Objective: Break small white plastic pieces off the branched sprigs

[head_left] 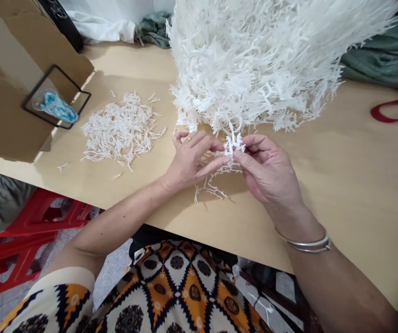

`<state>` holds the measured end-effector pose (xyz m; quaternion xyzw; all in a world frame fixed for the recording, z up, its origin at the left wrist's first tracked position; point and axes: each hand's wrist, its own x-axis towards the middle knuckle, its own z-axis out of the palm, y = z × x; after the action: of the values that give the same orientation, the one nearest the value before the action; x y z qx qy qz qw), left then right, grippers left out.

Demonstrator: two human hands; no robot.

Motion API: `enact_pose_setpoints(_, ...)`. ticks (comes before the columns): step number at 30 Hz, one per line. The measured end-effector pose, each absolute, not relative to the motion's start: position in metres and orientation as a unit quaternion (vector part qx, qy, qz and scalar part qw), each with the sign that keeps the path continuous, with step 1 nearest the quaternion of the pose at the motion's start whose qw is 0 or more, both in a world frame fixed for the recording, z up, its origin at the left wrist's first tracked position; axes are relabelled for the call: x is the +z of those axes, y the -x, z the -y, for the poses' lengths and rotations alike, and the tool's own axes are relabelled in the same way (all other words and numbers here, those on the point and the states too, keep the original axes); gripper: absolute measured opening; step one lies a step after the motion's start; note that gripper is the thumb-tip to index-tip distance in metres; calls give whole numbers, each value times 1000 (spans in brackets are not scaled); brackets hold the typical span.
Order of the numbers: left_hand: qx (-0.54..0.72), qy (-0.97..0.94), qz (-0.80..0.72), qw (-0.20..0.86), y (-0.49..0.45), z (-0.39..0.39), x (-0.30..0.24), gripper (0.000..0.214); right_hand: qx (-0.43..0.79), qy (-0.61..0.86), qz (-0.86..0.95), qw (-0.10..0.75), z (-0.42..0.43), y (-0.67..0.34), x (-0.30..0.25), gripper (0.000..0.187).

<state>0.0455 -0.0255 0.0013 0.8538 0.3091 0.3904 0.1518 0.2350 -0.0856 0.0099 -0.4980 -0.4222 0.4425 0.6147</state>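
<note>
My left hand and my right hand meet over the wooden table, both pinched on a white branched plastic piece. More of that white plastic frame hangs below my fingers onto the table. Just behind my hands rises a big heap of white branched plastic frames. My right wrist wears thin silver bangles.
A flat pile of small white plastic sticks lies to the left. A cardboard sheet with a black wire stand and a blue item sits at far left. Green cloth and a red strap lie at right. A red stool stands below the table.
</note>
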Motion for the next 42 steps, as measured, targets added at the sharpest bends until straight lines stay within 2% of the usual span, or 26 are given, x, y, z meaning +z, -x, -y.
enact_pose_setpoints(4,384,-858,-301,159,-45,24,-1,39,407,511,435,619,87,-233,5,30)
enact_pose_setpoints(10,385,-853,-287,204,-43,23,1,30,441,486,423,625,86,-237,8,28)
enact_pose_setpoints(14,368,-856,-280,229,-44,23,1,29,472,490,439,587,87,-238,8,26)
enact_pose_setpoints(18,355,-857,-273,256,-46,24,0,24,451,510,470,562,89,-237,3,24)
enact_pose_setpoints(22,342,-859,-251,288,-45,24,1,30,384,531,497,569,89,-241,-2,21)
enact_pose_setpoints(28,277,-874,-258,306,-44,16,3,34,224,589,573,524,88,-238,-5,19)
enact_pose_setpoints(33,315,-858,-197,356,-41,22,9,35,101,628,584,504,75,-249,-18,18)
enact_pose_setpoints(35,319,-856,-162,372,-40,28,13,31,79,643,549,529,68,-264,-22,24)
enact_pose_setpoints(38,368,-844,-176,348,-42,29,13,26,140,626,507,576,64,-278,-22,29)
enact_pose_setpoints(42,568,-738,-269,247,-36,2,3,33,284,538,475,635,69,-267,-13,29)
